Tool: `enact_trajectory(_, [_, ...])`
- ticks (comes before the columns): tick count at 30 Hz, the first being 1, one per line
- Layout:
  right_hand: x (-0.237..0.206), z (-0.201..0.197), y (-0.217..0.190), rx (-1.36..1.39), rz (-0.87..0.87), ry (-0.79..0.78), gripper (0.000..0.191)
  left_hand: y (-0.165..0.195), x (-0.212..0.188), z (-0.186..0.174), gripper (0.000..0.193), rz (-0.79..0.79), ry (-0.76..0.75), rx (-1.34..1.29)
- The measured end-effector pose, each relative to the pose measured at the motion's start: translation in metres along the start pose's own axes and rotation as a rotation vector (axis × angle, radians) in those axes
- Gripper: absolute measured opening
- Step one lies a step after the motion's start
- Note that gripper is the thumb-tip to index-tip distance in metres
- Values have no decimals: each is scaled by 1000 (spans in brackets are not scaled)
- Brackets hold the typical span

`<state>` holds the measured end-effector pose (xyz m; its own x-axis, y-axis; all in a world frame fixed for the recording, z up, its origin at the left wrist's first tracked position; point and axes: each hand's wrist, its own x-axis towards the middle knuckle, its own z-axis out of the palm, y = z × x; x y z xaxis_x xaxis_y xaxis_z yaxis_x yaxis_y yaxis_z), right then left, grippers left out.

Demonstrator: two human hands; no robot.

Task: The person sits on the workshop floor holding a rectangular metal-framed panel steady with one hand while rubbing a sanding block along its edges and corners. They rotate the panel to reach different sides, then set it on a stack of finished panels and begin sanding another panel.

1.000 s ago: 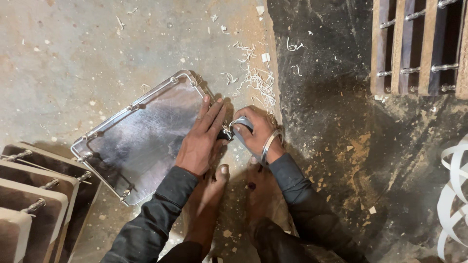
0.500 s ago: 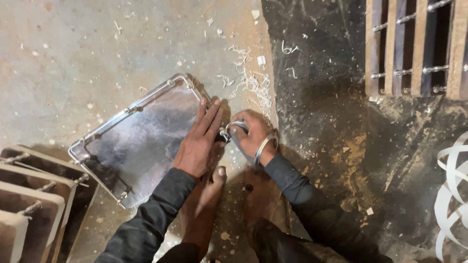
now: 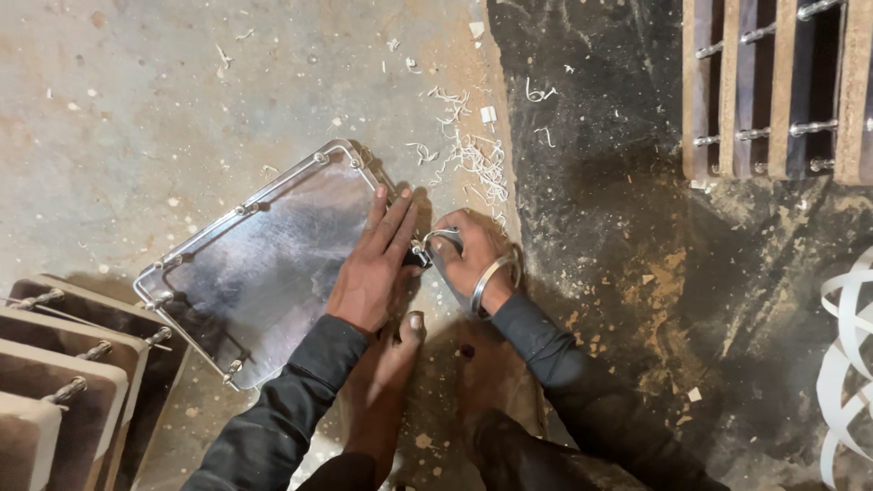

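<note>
The shiny metal tray [image 3: 264, 273] is lying flat on the concrete floor [image 3: 136, 118], tilted diagonally, its rectangular sheet dull-polished and its rim lined with small round studs. It is sitting where it sat a second ago; only the view has drifted slightly, so everything is showing a little lower and to the left.

The left hand [image 3: 373, 268] is pressing down on the tray's right edge with fingers spread flat and straight, as before. The right hand [image 3: 468, 259] is curling closed around a small dark tool [image 3: 420, 257] held against the tray's rim just beside the left fingertips; the tool's shape is too hidden to tell. A metal bangle [image 3: 491, 277] is circling the right wrist. Both dark sleeves and bare feet [image 3: 400, 364] are showing below the hands, one foot touching the tray's near corner area.

Pale curled shavings [image 3: 468, 150] are lying scattered above the hands. The floor is turning from light, speckled concrete to dark, gritty ground [image 3: 637, 273] on the right. Stacked brown panels with metal pins [image 3: 64, 382] are resting at the lower left, slatted boards [image 3: 773, 82] at the upper right, and white curled strips [image 3: 846, 364] at the right edge.
</note>
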<state>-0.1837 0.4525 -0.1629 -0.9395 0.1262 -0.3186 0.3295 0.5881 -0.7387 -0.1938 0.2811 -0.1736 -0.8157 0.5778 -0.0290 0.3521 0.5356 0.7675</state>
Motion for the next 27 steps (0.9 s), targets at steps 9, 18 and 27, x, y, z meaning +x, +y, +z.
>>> enact_trajectory(9, [-2,-4,7,-91,-195,-21,23,0,0,3,85,-11,1,10])
enact_trajectory(18, [18,-6,8,54,-221,-30,20,-1,1,2,82,-13,-6,7])
enact_trajectory(27, [16,-19,20,20,-191,-17,20,-1,1,-4,80,-8,0,-2])
